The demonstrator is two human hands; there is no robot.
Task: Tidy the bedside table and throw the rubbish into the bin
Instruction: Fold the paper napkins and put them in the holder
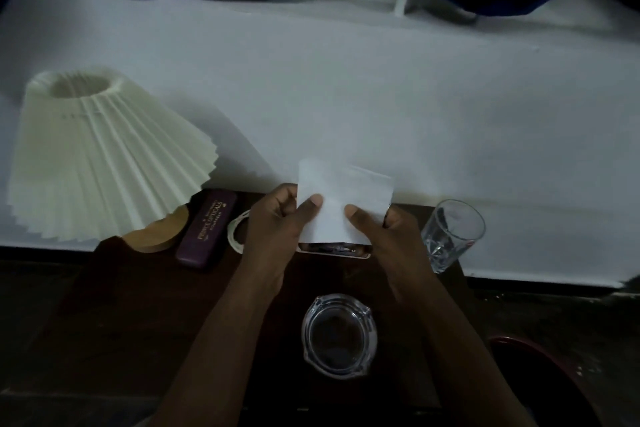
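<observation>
A folded white sheet of paper (341, 198) is held up over the back of the dark wooden bedside table (138, 305). My left hand (277, 222) grips its left edge, thumb on the front. Its right edge is pinched by my right hand (384, 232), thumb also on the front. Just under the paper lies a flat phone-like object (334, 251), mostly hidden. A clear glass ashtray (339, 334) sits on the table between my forearms. The dark red bin (540, 378) stands at the lower right, beside the table.
A cream pleated lamp (104, 156) on a wooden base stands at the table's back left. Beside it lie a purple glasses case (206, 230) and a whitish ring-shaped item (235, 230). An empty drinking glass (450, 234) stands at the back right. A white wall rises behind.
</observation>
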